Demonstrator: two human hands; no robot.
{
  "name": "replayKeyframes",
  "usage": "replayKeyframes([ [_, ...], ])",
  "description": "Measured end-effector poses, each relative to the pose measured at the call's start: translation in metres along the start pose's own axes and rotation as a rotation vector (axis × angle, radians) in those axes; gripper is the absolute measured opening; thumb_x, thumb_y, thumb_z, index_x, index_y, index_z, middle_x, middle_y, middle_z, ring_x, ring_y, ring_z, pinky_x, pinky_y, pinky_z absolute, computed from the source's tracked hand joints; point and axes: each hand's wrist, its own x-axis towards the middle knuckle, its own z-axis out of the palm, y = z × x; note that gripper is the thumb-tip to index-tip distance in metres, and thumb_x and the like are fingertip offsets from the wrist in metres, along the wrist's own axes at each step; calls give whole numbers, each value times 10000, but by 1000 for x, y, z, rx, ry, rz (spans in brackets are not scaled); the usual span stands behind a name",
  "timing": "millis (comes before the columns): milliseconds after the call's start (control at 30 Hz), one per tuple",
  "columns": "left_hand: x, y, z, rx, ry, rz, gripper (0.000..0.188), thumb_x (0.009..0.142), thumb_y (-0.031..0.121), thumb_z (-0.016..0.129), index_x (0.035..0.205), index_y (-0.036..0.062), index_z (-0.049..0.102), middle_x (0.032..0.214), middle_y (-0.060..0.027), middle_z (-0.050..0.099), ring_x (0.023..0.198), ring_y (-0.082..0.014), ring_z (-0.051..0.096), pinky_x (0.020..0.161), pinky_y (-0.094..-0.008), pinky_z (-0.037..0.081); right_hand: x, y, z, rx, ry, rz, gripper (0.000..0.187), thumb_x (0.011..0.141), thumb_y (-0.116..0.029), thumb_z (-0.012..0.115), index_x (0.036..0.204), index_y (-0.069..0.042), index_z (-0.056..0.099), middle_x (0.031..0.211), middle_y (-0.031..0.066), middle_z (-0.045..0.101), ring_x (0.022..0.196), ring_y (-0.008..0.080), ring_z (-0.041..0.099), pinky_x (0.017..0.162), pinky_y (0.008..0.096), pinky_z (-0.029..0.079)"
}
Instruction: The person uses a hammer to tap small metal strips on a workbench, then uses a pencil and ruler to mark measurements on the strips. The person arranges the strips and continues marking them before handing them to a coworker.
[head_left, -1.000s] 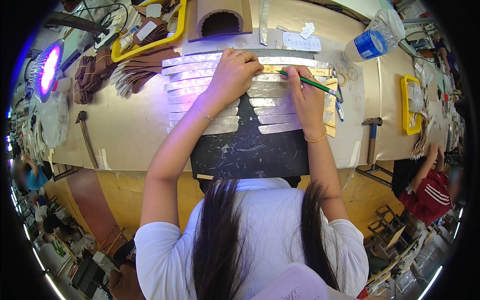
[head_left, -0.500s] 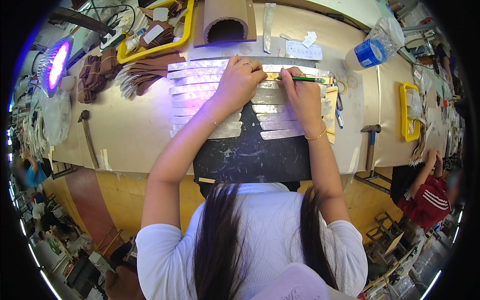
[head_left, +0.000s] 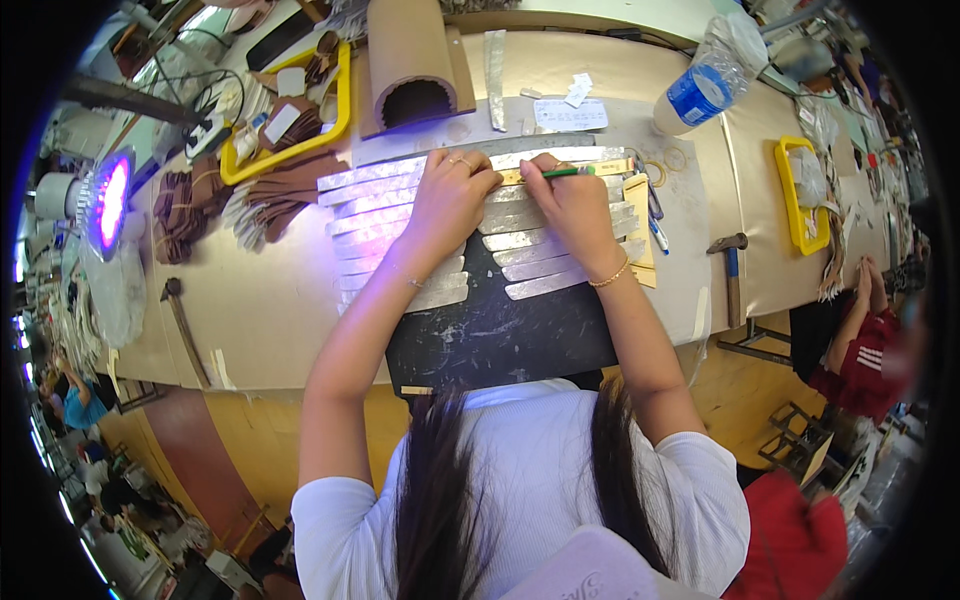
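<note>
Silvery flat strips with rounded ends lie in two stacked columns, a left column (head_left: 372,208) and a right column (head_left: 535,242), partly over a black board (head_left: 500,340). A narrow yellow ruler (head_left: 612,168) lies across the top of the right column. My left hand (head_left: 450,205) is closed, its fingertips pinched down at the ruler's left end. Held in my right hand (head_left: 575,212) is a green pencil (head_left: 575,171), its tip hidden near the fingers, close to the ruler. Yellowish flat pieces (head_left: 640,225) and pens (head_left: 657,230) lie beside the right column.
A brown half-tube (head_left: 410,45) stands at the back, beside a yellow tray (head_left: 240,165) and brown leather strips (head_left: 290,195). Hammers lie left (head_left: 185,325) and right (head_left: 732,280). A lit lamp (head_left: 112,205) is at left; a blue-labelled container (head_left: 692,100) stands back right. Other people are nearby.
The whole view has shifted and tilted slightly. The pencil's visible end now reaches less far along the ruler. A red garment has come into view at the lower right.
</note>
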Motion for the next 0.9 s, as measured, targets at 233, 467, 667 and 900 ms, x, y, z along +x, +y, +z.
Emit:
replayKeyframes([
  [233, 8, -1, -11, -87, -35, -29, 59, 829, 106, 715, 876, 77, 734, 926, -35, 667, 922, -239, 614, 877, -381, 418, 9, 4, -18, 430, 150, 210, 368, 1020, -335, 555, 850, -32, 676, 667, 117, 676, 622, 232, 684, 597, 326, 507],
  [467, 17, -12, -5, -100, -10, -58, 66, 844, 113, 714, 891, 74, 739, 923, -36, 673, 921, -241, 613, 853, -371, 412, 7, 3, -30, 464, 211, 189, 373, 1035, -305, 544, 887, 8, 683, 721, 115, 704, 678, 193, 696, 631, 301, 506],
  [667, 17, -11, -1, -105, -30, -86, 75, 846, 140, 716, 879, 76, 734, 920, -30, 666, 933, -229, 611, 865, -376, 406, 2, 3, -30, 459, 169, 234, 367, 1035, -299, 545, 887, 7, 682, 731, 111, 705, 677, 184, 685, 634, 298, 494],
  [900, 19, -10, 0, -101, -28, -82, 80, 855, 158, 706, 878, 87, 735, 910, -20, 653, 950, -218, 603, 884, -380, 398, 1, 0, -29, 449, 155, 239, 360, 1034, -289, 548, 882, 10, 677, 738, 112, 708, 689, 179, 697, 637, 293, 497],
])
